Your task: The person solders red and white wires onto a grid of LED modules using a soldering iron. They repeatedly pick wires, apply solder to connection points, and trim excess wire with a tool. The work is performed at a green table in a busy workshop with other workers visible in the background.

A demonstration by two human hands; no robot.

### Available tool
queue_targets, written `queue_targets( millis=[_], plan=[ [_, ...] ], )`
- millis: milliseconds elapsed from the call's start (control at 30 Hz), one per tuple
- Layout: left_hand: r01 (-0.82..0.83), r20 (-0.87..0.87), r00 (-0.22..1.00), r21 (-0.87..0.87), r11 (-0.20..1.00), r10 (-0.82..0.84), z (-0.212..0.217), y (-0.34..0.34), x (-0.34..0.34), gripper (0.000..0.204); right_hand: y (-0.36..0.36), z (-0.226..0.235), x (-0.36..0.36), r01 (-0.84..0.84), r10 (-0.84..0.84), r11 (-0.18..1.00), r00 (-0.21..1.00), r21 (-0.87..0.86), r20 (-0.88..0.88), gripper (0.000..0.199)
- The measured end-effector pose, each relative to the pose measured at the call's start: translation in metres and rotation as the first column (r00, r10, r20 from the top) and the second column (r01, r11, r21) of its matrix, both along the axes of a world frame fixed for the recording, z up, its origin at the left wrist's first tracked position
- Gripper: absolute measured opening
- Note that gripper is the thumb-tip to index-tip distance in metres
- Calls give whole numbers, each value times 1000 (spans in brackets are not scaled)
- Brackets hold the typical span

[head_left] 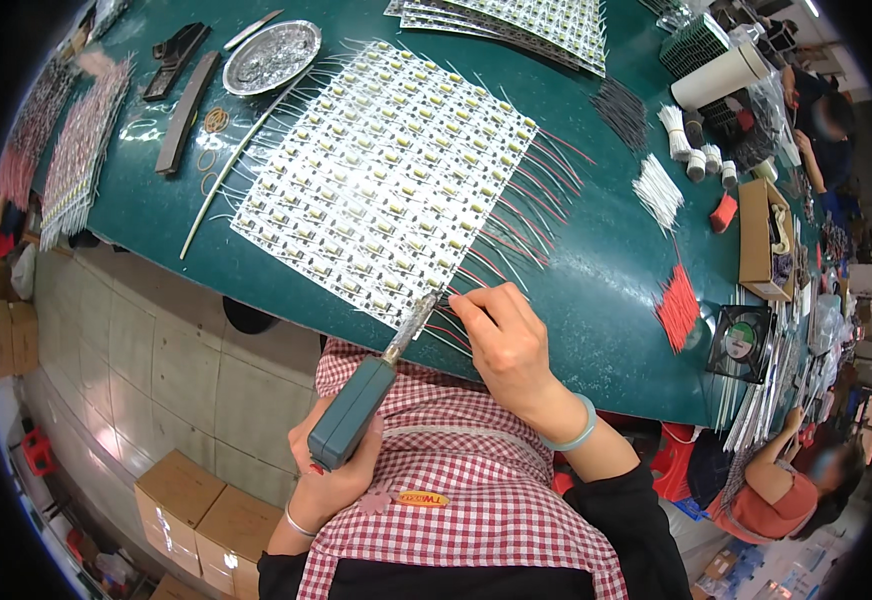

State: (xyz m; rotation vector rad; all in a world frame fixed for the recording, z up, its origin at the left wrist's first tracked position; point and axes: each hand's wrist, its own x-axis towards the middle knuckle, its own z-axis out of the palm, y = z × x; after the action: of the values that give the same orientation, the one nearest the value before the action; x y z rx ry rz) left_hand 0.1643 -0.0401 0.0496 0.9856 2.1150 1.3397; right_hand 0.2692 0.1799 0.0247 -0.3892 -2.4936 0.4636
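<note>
In my left hand (334, 478) is a green-handled soldering iron (352, 414), its metal tip resting at the near right corner of a large white circuit board panel (356, 190). Rows of small yellowish and dark components cover the panel. My right hand (508, 345) is closed in a pinch by the tip, apparently on a thin wire (448, 296); the fingertips partly hide it. Red, white and dark wires (531, 205) stick out from the panel's right edge, and more pale wires fringe its left side.
Bundles of black wires (619, 112), white wires (658, 192) and red wires (678, 308) lie to the right. A fan (740, 343) and a cardboard box (764, 240) stand beyond. A metal dish (272, 58) sits far left. Other people work at the right.
</note>
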Motion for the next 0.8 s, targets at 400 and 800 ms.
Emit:
queue_targets(
  millis=[400,800],
  plan=[
    [-149,112,983,29,988,145,-8,-9,3,19,0,1,1,14,-14,1000,1000,-2,11,27],
    [-349,-130,853,577,738,505,66,44,-106,39,-2,10,0,57,-56,998,998,-32,30,32]
  ],
)
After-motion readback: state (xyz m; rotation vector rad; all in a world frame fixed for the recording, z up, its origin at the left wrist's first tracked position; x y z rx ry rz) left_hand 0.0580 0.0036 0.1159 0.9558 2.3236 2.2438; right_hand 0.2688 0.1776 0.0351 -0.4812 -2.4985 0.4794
